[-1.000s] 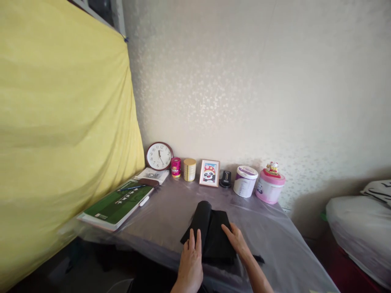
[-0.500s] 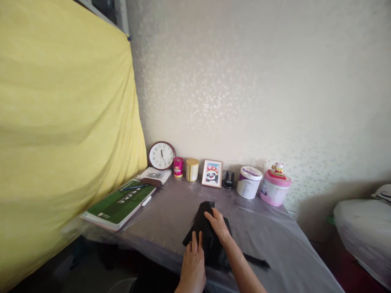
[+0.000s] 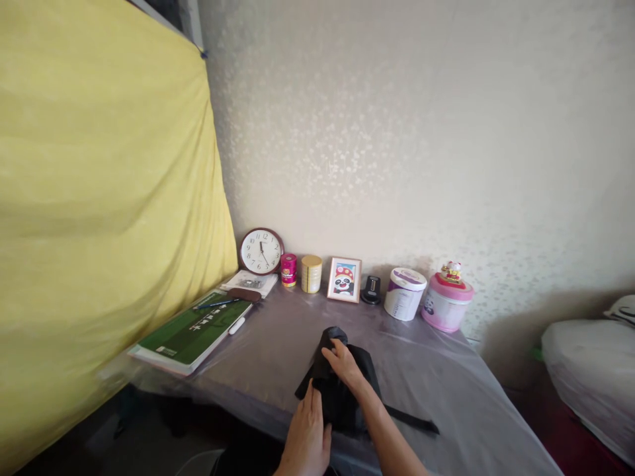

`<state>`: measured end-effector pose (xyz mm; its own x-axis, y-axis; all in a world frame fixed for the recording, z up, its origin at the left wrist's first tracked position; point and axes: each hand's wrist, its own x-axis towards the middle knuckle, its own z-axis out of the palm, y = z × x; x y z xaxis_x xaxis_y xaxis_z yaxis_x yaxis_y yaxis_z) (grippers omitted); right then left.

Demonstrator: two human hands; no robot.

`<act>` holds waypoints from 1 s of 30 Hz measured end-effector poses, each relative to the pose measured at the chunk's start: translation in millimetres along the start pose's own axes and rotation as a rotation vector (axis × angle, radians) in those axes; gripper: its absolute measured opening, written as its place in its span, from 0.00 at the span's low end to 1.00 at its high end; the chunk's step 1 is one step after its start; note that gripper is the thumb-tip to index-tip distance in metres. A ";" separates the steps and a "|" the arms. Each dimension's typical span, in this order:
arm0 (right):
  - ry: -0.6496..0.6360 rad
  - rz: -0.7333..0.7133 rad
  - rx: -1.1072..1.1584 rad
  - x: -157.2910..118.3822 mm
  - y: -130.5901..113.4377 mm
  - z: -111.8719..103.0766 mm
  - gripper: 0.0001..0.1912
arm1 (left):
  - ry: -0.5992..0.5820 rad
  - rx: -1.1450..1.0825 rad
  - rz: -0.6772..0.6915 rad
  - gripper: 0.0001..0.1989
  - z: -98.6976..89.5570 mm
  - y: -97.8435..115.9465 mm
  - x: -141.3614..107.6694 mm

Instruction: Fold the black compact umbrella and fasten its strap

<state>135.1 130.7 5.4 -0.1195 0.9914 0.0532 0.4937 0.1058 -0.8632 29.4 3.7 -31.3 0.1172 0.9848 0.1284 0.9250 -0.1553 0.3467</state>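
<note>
A soft, crumpled black fabric item (image 3: 364, 367) with a strap (image 3: 414, 420) trailing to the right lies near the table's front edge. Its folds hide what kind of thing it is. Across its upper part, my right hand (image 3: 342, 363) is closed on the cloth with bent fingers. My left hand (image 3: 306, 426) is at its lower left side, fingers together against the fabric and thumb lower down, with some cloth between them. The left fingertips are partly lost against the black folds.
A green book (image 3: 193, 334) with a pen and brown case lies left, beside a white marker (image 3: 237, 325). Along the wall stand a clock (image 3: 261, 251), pink tin (image 3: 288, 271), yellow tin (image 3: 311, 275), picture frame (image 3: 344, 281), black gadget (image 3: 371, 291), white tub (image 3: 405, 297) and pink-lidded tub (image 3: 446, 304).
My right hand has shifted slightly left and down, folding the cloth's top over. My left hand's fingers have come together, and that hand has moved slightly left.
</note>
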 end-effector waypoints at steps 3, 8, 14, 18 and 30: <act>-0.126 -0.011 0.097 -5.4 -5.2 -1.7 0.21 | 0.156 -0.006 0.010 0.26 -8.7 0.1 -5.5; -0.196 -0.151 0.022 -14.2 -15.0 -5.8 0.18 | 0.389 -0.018 0.177 0.16 -29.5 19.3 -4.9; -0.234 -0.290 -0.165 -20.9 -23.5 -7.9 0.14 | 0.352 -0.001 0.158 0.19 -17.9 21.7 10.3; -0.148 -0.415 -0.212 -33.1 -19.7 -9.0 0.13 | 0.305 0.020 0.088 0.21 1.8 15.3 15.0; 0.116 -0.662 -0.379 16.0 24.0 -10.0 0.14 | 0.165 0.086 0.008 0.31 28.4 6.0 21.6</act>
<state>153.7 149.8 -9.4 -0.4123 0.7115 0.5690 0.6145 0.6783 -0.4029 47.7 26.2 -52.8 0.0702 0.9561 0.2844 0.9527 -0.1488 0.2650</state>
